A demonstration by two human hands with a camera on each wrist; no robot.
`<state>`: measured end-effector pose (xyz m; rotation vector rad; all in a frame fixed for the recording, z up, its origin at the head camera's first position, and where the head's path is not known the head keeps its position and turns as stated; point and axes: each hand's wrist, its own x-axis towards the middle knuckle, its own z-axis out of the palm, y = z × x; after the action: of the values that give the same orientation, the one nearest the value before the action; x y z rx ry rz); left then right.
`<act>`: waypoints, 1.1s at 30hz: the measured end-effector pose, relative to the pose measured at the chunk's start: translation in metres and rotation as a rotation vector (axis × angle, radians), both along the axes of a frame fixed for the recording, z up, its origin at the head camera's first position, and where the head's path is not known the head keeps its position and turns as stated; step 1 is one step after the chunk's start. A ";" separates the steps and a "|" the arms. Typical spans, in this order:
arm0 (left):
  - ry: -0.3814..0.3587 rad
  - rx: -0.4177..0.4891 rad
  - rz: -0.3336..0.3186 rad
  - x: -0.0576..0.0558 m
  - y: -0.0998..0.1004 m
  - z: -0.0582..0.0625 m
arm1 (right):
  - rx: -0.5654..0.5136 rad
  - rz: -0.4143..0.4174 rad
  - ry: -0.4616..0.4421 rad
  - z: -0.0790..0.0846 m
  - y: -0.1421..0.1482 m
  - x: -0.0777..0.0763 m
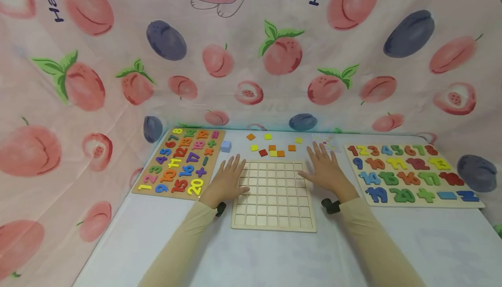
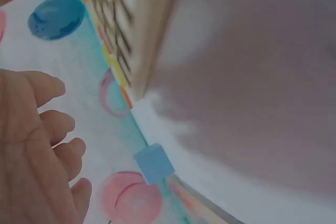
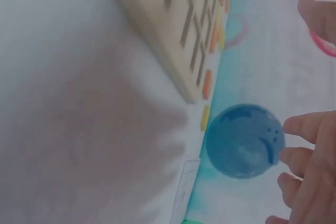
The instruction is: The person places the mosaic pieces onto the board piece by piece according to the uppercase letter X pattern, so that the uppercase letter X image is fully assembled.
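A pale wooden board with a square grid (image 1: 273,210) lies on the table between both hands, its cells bare. My left hand (image 1: 226,181), fingers spread, is at the board's left side, its thumb over the edge in the head view. On the other side is my right hand (image 1: 327,171), also spread, its thumb pointing at the board's right edge. Both palms look empty, and the left wrist view shows the left fingers (image 2: 55,124) slightly bent. Behind the board lie several small square tiles, among them a red tile (image 1: 263,152), a yellow tile (image 1: 299,140) and an orange tile (image 1: 292,148).
A blue cube (image 1: 225,146) stands behind the left hand. At the left lies a brown number board (image 1: 213,165); at the right, a lighter number board (image 1: 358,178). A sheet with a small coloured grid (image 1: 331,143) lies behind the right hand. Fruit-patterned cloth (image 1: 243,29) hangs behind.
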<state>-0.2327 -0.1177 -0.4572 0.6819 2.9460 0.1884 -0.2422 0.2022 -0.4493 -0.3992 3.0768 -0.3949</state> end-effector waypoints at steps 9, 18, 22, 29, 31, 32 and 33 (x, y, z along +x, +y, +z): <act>-0.081 -0.027 -0.070 0.013 -0.005 -0.011 | -0.052 0.030 -0.019 -0.005 0.009 -0.010; -0.095 -0.074 -0.171 0.028 -0.010 -0.012 | -0.268 0.081 -0.092 -0.012 0.004 -0.022; -0.098 -0.098 -0.181 0.030 -0.013 -0.009 | -0.345 0.105 -0.080 -0.014 0.001 -0.036; -0.126 -0.132 -0.190 0.030 -0.017 -0.008 | -0.540 0.046 -0.061 -0.019 -0.003 -0.061; -0.129 -0.148 -0.196 0.030 -0.017 -0.010 | -0.605 0.032 -0.046 -0.022 -0.003 -0.068; -0.126 -0.155 -0.199 0.030 -0.017 -0.011 | -0.630 0.028 -0.032 -0.023 -0.004 -0.072; -0.122 -0.161 -0.201 0.030 -0.017 -0.011 | -0.654 0.016 -0.018 -0.025 -0.003 -0.075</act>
<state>-0.2031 -0.1348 -0.4686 0.9005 2.7179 -0.0235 -0.3176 0.1990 -0.4740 -0.4144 2.8401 -1.3936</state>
